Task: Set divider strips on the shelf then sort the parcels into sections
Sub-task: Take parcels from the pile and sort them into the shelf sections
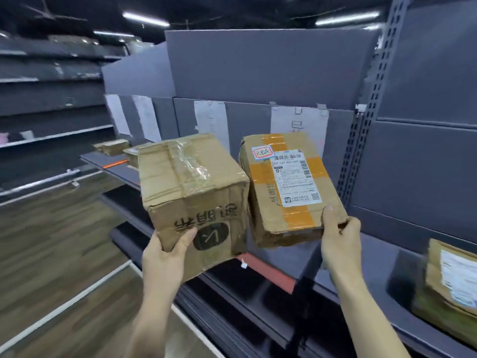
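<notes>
Far off on my left, two small parcels (pixel 113 146) lie on the grey shelf (pixel 361 244), with an orange divider strip (pixel 114 164) just near of them. Nearer, my left hand (pixel 165 257) grips the bottom corner of a cube-shaped cardboard box (pixel 192 188), thumb pressed on its printed front face, fingers tucked underneath. Clear tape runs over its top, and it is lifted off the shelf, tilted. Just beside it, almost touching, my right hand (pixel 338 240) clamps the near right corner of a flatter parcel (pixel 289 188) with orange tape and a white shipping label, thumb on top. I cannot tell whether that parcel's far end rests on the shelf. Below the two, a reddish strip (pixel 271 271) lies across the shelf. Far right, another labelled parcel (pixel 449 288) sits on the shelf, blurred.
</notes>
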